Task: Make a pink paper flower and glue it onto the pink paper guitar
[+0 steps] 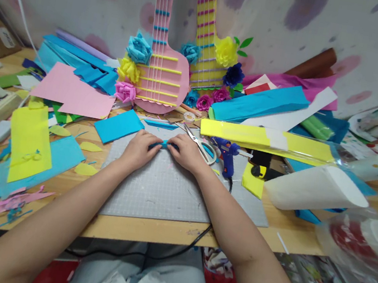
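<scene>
Over the grey cutting mat [162,190], my left hand [142,149] and my right hand [186,152] come close together. Both have their fingers closed on a small narrow strip of blue paper [164,144], mostly covered by the fingertips. Just behind my hands lies another blue paper strip [160,125]. Left of my left hand is a flat blue paper rectangle [119,126]. Scissors [205,151] with pale handles lie right beside my right hand. A blue glue gun [227,156] rests further right, its black cord running over the front edge.
Paper guitars in pink [165,77] and yellow [205,62], with paper flowers, lean on the wall. Paper scraps [16,199] and a yellow sheet [31,144] lie left. At right are a yellow paper roll [233,134], a white roll [311,188] and a plastic bag [349,241].
</scene>
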`<state>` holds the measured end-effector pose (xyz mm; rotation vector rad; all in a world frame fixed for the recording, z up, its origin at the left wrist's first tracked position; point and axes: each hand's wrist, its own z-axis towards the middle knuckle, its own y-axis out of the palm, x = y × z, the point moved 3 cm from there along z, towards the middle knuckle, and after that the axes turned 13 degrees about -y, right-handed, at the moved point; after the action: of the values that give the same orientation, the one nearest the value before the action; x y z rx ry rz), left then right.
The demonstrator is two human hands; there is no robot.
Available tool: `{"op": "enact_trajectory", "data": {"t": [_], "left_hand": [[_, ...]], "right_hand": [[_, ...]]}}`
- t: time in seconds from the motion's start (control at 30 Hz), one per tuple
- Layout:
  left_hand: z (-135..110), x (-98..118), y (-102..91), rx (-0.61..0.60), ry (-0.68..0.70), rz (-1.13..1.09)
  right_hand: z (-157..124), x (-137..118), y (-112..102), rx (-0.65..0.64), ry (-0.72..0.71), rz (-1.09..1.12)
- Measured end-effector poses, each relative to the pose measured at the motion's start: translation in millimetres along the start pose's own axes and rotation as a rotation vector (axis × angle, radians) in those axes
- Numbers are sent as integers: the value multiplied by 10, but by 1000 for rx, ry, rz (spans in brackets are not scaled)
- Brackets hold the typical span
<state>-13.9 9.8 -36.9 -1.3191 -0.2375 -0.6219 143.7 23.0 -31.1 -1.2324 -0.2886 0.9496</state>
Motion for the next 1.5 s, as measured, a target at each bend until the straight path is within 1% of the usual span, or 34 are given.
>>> {"op": "enact_trajectory", "data": {"t": [0.1,0.27,0.37,0.47,0.63,0.77,0.87,0.97,1.1,1.27,1.5], "left_hand": [[-10,6,-37,12,-69,3],[-19,-62,-62,42,-265,-19],[-12,-83,-62,42,-316,-23],[-2,-76,-69,52,-332,13],[21,-54,-64,66,-319,139],[44,-72,-49,99,-289,199],[48,-94,-51,146,-269,210],[40,-102,-56,164,-257,219],[31,-106,-55,166,-264,236],[47,-124,-17,165,-204,241],[72,-140,-7,107,-209,237]], "right_hand": [[20,40,27,19,30,44],[59,91,59,31,93,101],[89,106,73,52,140,122],[115,107,77,86,199,132],[132,97,87,107,279,91],[136,91,105,118,295,38],[135,90,132,113,299,-13],[133,89,158,106,296,-73],[132,83,174,93,301,-120],[130,75,161,112,320,-152],[125,73,119,116,273,-45]]}}
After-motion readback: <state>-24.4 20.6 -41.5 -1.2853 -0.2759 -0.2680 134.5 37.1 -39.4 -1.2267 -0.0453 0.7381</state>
